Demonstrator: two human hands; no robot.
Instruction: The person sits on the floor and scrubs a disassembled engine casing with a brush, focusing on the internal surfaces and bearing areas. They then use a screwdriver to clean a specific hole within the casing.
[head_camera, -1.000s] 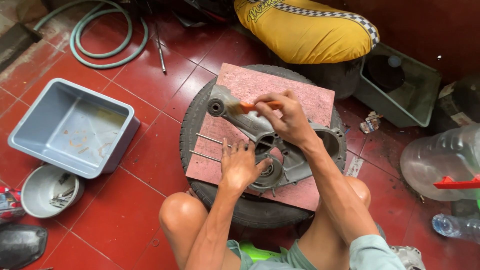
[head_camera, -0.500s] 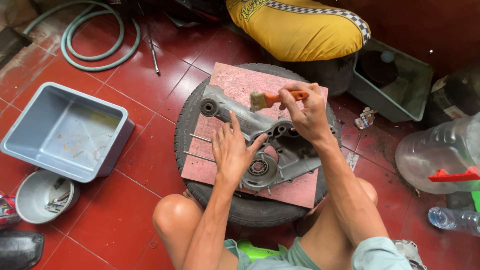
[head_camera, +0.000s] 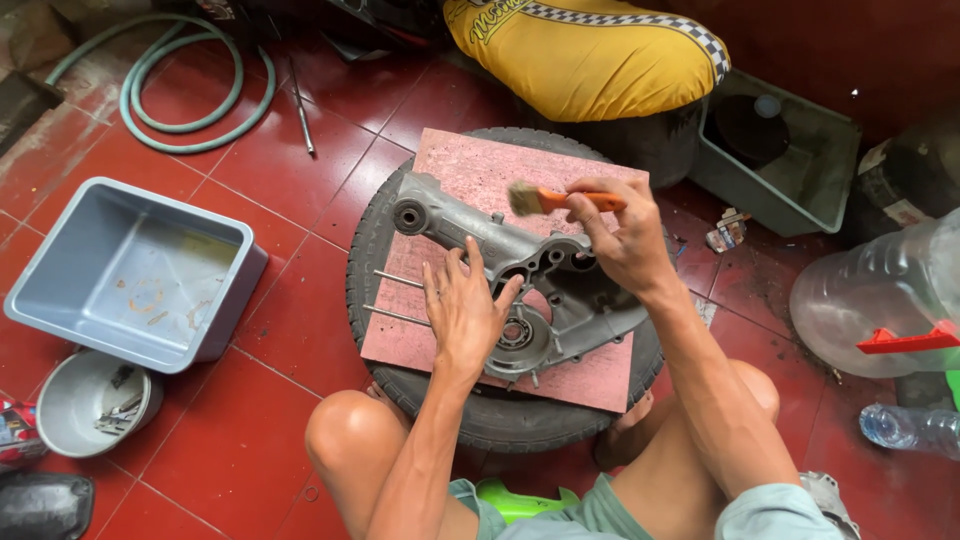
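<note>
Head view looks straight down on a grey cast-metal engine casing (head_camera: 520, 275) lying on a pink board (head_camera: 470, 180), which rests flat on a black tyre (head_camera: 365, 260) on the red tiled floor (head_camera: 240, 420). The left hand (head_camera: 465, 310) lies palm-down on the middle of the casing, fingers spread and open, pressing rather than gripping. The right hand (head_camera: 625, 235) has its fingers closed around the orange handle of a small paintbrush (head_camera: 560, 198), bristles held just above the casing's upper edge.

The casing looks heavy, stiff and hard – likely greasy, so slippery on its smooth faces. Its long arm with the round eye at the far left end, or the rim around the bearing hole near the person's knees, seem the surest places to take hold. Two thin metal studs (head_camera: 400, 298) stick out from its left side over the board and could snag a hand.

Around it: an empty grey plastic tub (head_camera: 130, 270) to the left, a small round bowl (head_camera: 95, 400) with bits inside below that, a coiled green hose (head_camera: 180, 90) at top left, a yellow seat (head_camera: 590, 55) at the top, a dark bin (head_camera: 780, 150) beside it, and a large clear water jug (head_camera: 880, 300) – with a small bottle (head_camera: 915, 428) near it – on the right.
</note>
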